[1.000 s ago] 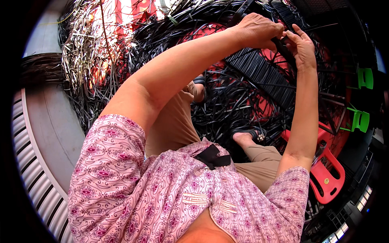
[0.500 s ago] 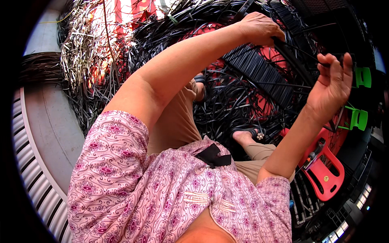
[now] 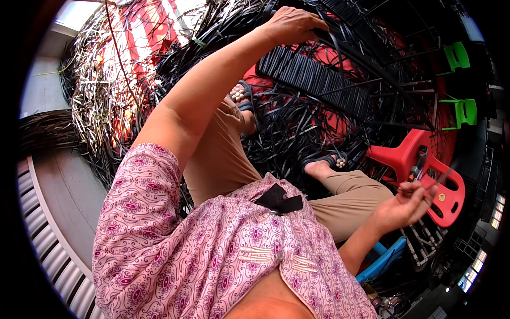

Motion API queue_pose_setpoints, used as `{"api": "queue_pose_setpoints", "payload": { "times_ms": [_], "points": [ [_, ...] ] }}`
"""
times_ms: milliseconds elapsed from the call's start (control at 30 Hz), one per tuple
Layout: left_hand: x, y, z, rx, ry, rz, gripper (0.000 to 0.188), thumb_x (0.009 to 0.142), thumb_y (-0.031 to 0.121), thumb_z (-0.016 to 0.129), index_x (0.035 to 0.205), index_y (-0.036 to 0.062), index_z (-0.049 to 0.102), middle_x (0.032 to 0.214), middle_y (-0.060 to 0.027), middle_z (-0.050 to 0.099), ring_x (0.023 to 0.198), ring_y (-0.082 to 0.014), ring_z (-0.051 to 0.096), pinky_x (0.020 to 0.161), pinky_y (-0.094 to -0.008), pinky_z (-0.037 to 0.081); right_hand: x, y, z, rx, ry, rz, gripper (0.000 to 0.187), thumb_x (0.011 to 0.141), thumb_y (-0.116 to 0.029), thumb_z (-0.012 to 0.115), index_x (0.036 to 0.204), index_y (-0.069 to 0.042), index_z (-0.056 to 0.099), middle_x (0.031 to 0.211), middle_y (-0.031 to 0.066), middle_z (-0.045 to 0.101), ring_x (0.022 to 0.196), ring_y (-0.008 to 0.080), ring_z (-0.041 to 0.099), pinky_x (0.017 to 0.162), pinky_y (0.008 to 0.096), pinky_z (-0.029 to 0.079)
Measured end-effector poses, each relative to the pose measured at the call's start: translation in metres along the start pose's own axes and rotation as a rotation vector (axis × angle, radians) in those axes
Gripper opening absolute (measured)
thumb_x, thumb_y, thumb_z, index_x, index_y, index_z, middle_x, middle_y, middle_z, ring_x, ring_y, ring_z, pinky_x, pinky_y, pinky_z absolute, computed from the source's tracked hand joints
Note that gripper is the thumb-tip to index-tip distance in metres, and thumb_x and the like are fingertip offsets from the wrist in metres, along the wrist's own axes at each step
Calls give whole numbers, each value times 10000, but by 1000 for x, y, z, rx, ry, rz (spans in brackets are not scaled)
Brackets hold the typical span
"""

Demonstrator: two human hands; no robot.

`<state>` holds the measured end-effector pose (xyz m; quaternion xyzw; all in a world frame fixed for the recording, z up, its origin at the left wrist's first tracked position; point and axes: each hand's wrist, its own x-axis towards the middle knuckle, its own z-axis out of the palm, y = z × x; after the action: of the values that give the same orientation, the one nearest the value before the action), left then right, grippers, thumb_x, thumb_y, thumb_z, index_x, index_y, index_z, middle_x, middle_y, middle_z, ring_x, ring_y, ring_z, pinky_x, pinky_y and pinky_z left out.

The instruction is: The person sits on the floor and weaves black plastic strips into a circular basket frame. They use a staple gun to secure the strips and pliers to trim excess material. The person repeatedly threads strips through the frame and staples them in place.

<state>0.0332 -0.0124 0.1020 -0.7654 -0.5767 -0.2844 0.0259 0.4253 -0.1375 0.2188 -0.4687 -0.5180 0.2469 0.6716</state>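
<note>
At the far side, my left hand (image 3: 297,25) is closed around the edge of a dark frame (image 3: 366,59). A panel of black strips (image 3: 313,77), laid tightly side by side, spans part of this frame. On the right, my right hand (image 3: 401,210) is away from the frame, low in front of a small red plastic chair (image 3: 406,154). Its fingers are pinched together and partly blurred; what they hold, if anything, I cannot make out. A tool with a dark and orange handle (image 3: 417,165) lies on the red chair, just beyond these fingers.
Loose black strips (image 3: 287,119) are heaped around my sandalled feet. Shiny strips (image 3: 98,101) cover the floor at far left, beside a dark bundle (image 3: 48,130). Two green chairs (image 3: 466,112) stand at far right. A blue plastic piece (image 3: 382,260) is beside my right forearm.
My right hand has come down from beside the frame to near the red chair, its fingers drawing into a pinch. My left hand keeps its grip. The whole view has swung to the right.
</note>
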Motion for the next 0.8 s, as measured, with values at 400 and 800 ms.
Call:
{"api": "queue_pose_setpoints", "payload": {
  "times_ms": [400, 800],
  "points": [
    [2, 59, -7, 28, -110, -124, 370, 828, 341, 705, 1181, 231, 692, 1084, -20, 709, 967, -274, 675, 800, -400, 527, -119, 94, -115, -250, -494, 1185, 425, 915, -119, 593, 1318, -3, 522, 719, 44, 656, 515, 109, 610, 476, 201, 404],
    [5, 93, -15, -91, -182, -188, 366, 833, 313, 683, 1186, 215, 680, 1000, -81, 708, 940, -295, 674, 774, -404, 508, -106, 62, -133, -238, -678, 1088, 419, 958, -207, 604, 1306, 20, 553, 668, 26, 601, 496, 72, 523, 451, 198, 412]
  ]
}}
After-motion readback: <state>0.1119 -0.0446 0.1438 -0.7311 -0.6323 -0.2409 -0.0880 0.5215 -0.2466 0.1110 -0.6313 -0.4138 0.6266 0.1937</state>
